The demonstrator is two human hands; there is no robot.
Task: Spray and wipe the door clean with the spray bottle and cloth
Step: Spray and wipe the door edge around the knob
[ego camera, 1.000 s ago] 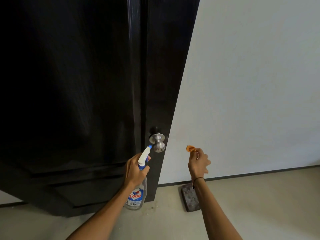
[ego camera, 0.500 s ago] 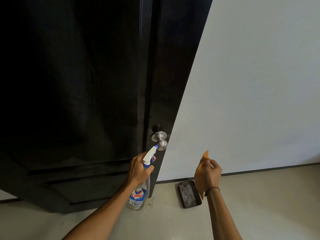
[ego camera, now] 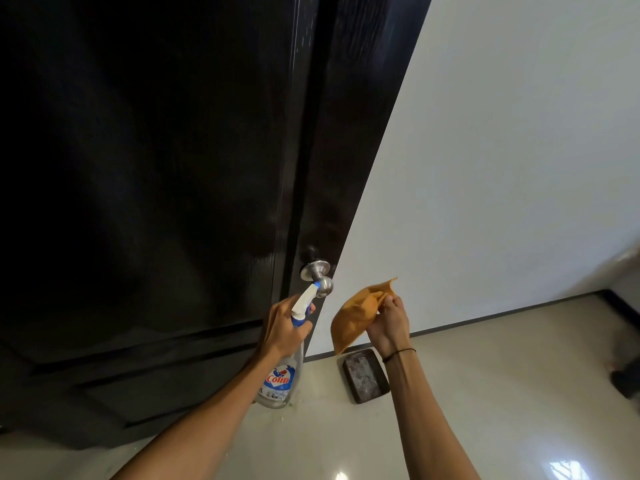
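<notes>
Centre frame, beside the dark door [ego camera: 156, 202]: your left hand [ego camera: 282, 332] grips the spray bottle [ego camera: 284, 372]; your right hand [ego camera: 389, 323] pinches the cloth [ego camera: 356, 315], newly unfurled, ready for wiping.

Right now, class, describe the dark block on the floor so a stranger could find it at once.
Start at the black door and follow its free edge down to the pale floor. Beside the white wall lies a dark block: flat, rectangular, mottled on top, the only thing there that no hand holds.
</notes>
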